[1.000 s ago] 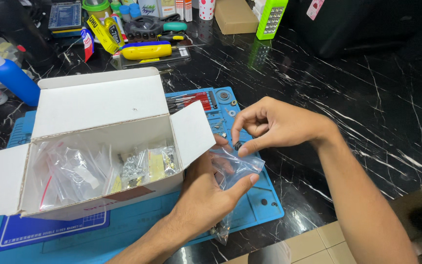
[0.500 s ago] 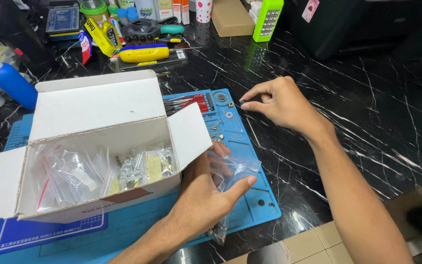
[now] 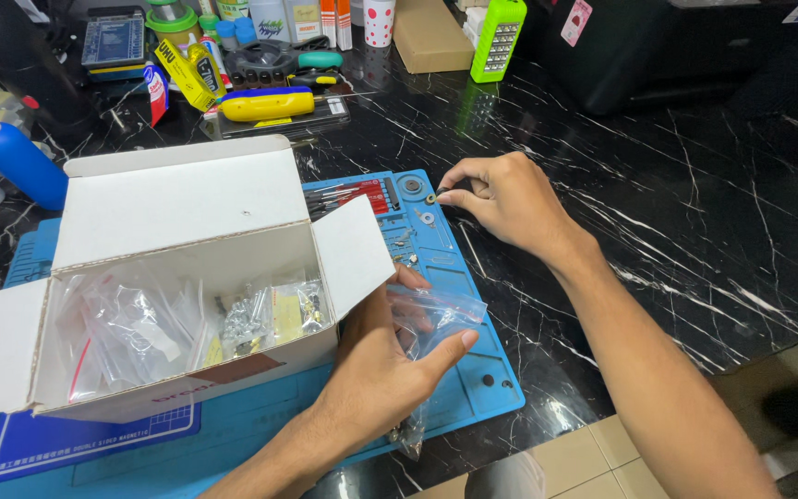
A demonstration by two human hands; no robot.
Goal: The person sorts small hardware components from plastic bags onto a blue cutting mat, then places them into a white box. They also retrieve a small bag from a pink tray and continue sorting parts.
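Head view. Landmark: blue work mat (image 3: 473,370) on the black marble counter (image 3: 695,212). Left hand (image 3: 390,370), over the mat's near right part, holds a clear zip bag (image 3: 441,319) against its palm; the film looks light, limp and slippery, best pinched at the sealed rim. Right hand (image 3: 501,199), at the mat's far right edge, pinches a tiny dark part (image 3: 440,194) between fingertips. An open white carton (image 3: 168,277) of bagged hardware sits on the mat's left.
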